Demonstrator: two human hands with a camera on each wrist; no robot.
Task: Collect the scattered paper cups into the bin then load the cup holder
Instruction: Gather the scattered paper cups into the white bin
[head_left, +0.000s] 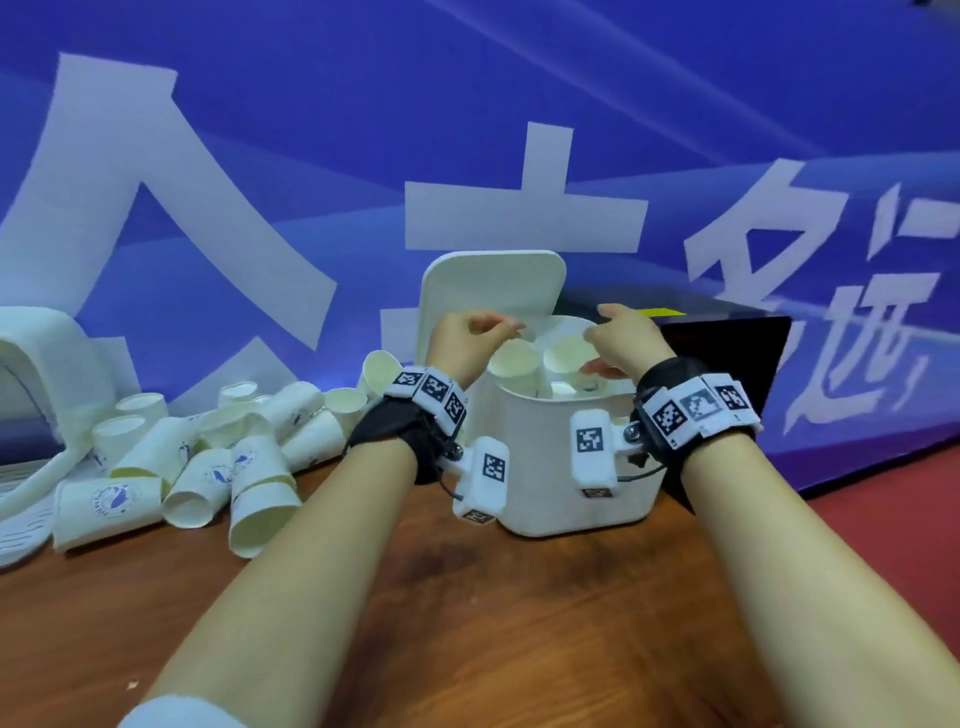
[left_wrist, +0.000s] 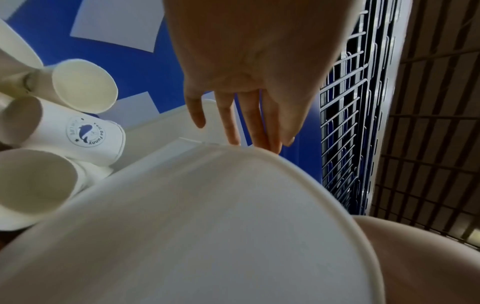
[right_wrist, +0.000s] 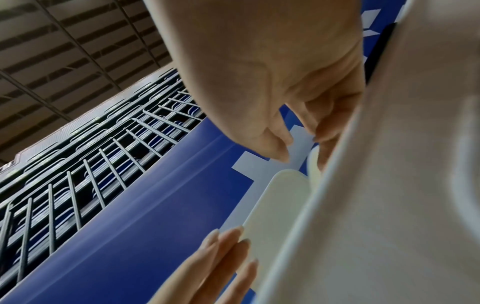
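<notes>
Cups (head_left: 540, 358) beneath both hands' grip

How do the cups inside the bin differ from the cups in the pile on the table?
The cups in the bin stand mouth-up, while the pile cups mostly lie on their sides. The bin holds a few; the pile on the table has many more. Both hands hover over the bin cups, not the pile. All are white paper cups.

Matt white paper cups (head_left: 182, 467), printed with small blue logos, lie heaped at left of frame on a brown wood-grain desk (head_left: 467, 623) with a faint sheen. The smooth white plastic bin (head_left: 545, 467) at centre stands before a satin-finish blue banner (head_left: 311, 130). Black fabric wrist straps (head_left: 395, 431) carry white plastic marker blocks.
</notes>
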